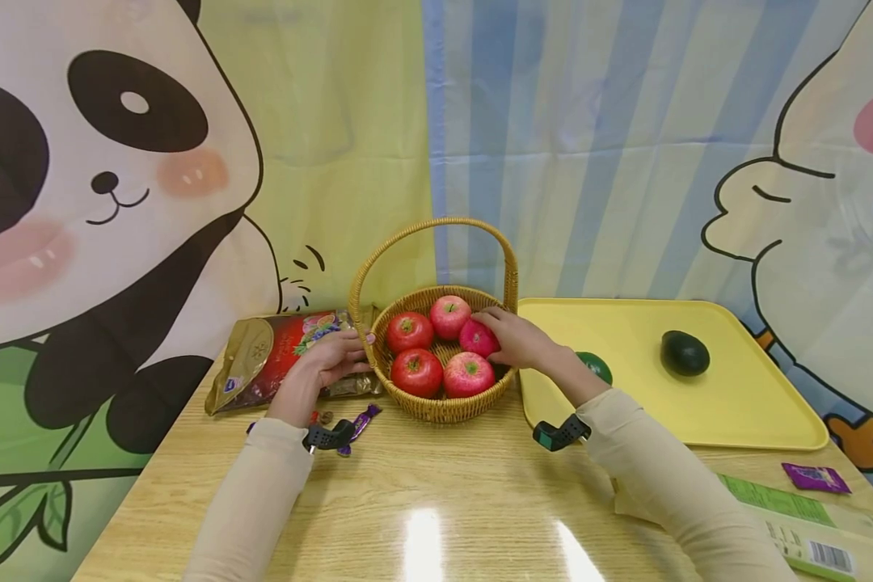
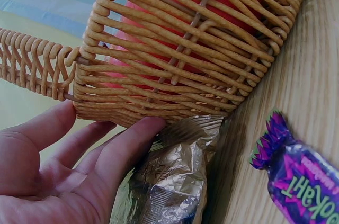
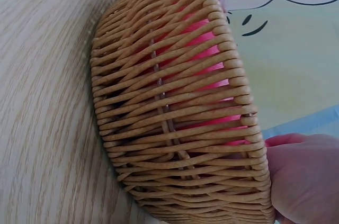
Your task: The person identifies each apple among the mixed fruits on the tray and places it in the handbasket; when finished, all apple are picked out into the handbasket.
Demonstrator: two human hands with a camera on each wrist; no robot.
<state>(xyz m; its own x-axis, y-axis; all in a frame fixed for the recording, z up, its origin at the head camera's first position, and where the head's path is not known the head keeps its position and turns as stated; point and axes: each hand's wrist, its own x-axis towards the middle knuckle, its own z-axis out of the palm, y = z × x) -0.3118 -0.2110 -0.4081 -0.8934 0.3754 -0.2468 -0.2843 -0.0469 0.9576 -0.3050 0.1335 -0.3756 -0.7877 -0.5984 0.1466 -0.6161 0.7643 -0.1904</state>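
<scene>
A wicker basket (image 1: 444,411) with a tall arched handle stands on the table, with several red apples (image 1: 417,373) inside. My right hand (image 1: 518,335) reaches over its right rim, fingers curled over a magenta round fruit (image 1: 478,338) among the apples. In the right wrist view, the basket wall hides most of that fruit, and only part of the right hand (image 3: 304,179) shows past the rim. At the basket's left side, my left hand (image 1: 332,356) has its fingers extended. Up close in the left wrist view, the left fingertips (image 2: 151,124) rest against the woven wall near the handle's base.
Left of the basket lies a red and gold snack bag (image 1: 276,356), with a purple wrapped candy (image 1: 364,424) in front. A yellow tray (image 1: 626,408) on the right holds a dark avocado (image 1: 685,353) and a green fruit (image 1: 595,367). Nearer are a green package (image 1: 807,517) and a purple packet (image 1: 816,478).
</scene>
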